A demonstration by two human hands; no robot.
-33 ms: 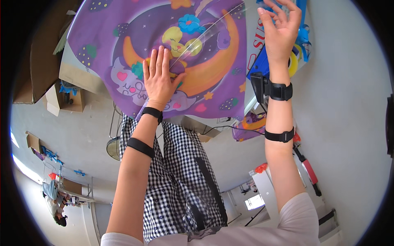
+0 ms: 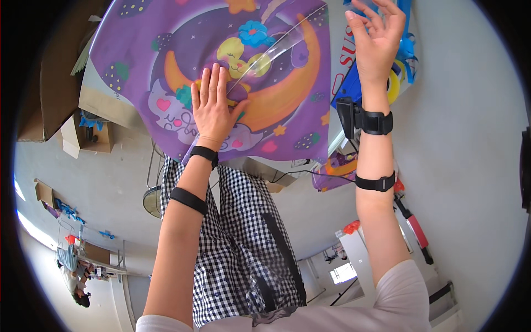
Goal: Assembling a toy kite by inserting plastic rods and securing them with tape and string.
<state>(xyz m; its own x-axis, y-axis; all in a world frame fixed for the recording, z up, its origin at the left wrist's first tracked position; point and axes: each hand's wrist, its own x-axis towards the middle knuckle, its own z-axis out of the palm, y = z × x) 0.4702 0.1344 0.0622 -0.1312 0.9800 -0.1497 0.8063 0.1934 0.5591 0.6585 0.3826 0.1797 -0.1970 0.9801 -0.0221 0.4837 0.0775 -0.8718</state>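
My left hand (image 2: pixel 214 108) lies flat, fingers stretched out, on a purple plastic sheet (image 2: pixel 135 36) printed with an orange moon, a sleeping yellow animal and strawberries. From beside its fingertips a narrow, clear glossy strip (image 2: pixel 275 48) runs slantwise over the sheet toward the upper right. Whether this is tape or a fold in the plastic I cannot make out. Past the sheet's right edge my right hand (image 2: pixel 379 47) is raised, palm turned up and fingers apart, loosely bent. Nothing shows in it. Below it are a blue tape dispenser (image 2: pixel 347 88) and a yellow tape roll (image 2: pixel 394 86).
Blue ribbon (image 2: pixel 408 52) hangs at the table's right side. Cardboard boxes (image 2: pixel 58 72) stand at the left, with a smaller open box (image 2: pixel 102 135) below. A round stool (image 2: pixel 151 202) is near my checked apron (image 2: pixel 238 238). Another person (image 2: pixel 72 276) is far off at lower left.
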